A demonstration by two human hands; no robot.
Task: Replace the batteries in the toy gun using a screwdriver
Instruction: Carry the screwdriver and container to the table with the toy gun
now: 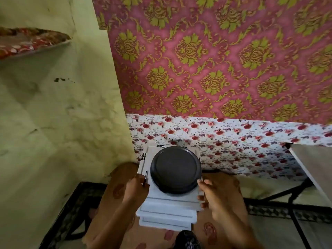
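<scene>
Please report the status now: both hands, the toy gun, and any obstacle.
Left hand and right hand grip the sides of a white stepped stand. Dark round plate sits on it. Toy gun, screwdriver not in view.

You see soft, even daylight, moderately bright, with no hard glare. Above your left hand [137, 188] a broad diagonal shadow falls across the pale green wall [53, 114]. The black disc [175, 169] between your hands carries only a faint dull sheen. Both your left hand and your right hand [215, 193] look slightly smeared and soft. Wide-angle distortion bends the straight edges far to the right of your right hand, and the corners blur.
</scene>
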